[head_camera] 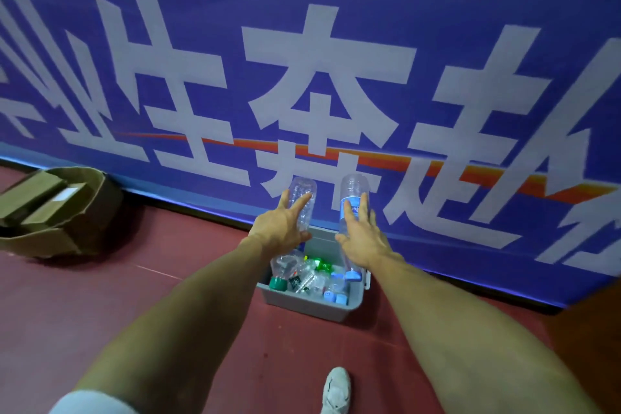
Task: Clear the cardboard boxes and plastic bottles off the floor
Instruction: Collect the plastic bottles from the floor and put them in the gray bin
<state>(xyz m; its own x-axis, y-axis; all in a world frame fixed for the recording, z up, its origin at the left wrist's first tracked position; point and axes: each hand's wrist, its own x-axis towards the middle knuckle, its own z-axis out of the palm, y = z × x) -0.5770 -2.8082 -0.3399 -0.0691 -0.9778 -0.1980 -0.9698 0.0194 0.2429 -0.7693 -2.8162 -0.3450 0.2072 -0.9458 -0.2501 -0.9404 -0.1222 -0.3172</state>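
My left hand (282,225) and my right hand (361,239) reach out over a grey plastic bin (312,304) that stands on the red floor by the wall. The fingers of both hands are spread and straight. A clear crumpled bottle (304,193) stands on end just beyond my left fingers. A taller clear bottle with a blue label (351,188) hangs cap down beyond my right palm, its blue cap at the bin's rim. No finger wraps around either bottle. Several empty bottles (302,276) with green and blue caps lie in the bin.
A large open cardboard box (97,208) holding flattened cardboard sits on the floor at the left, against the wall. A blue banner (336,77) with big white characters covers the wall. My white shoe (336,390) is at the bottom edge.
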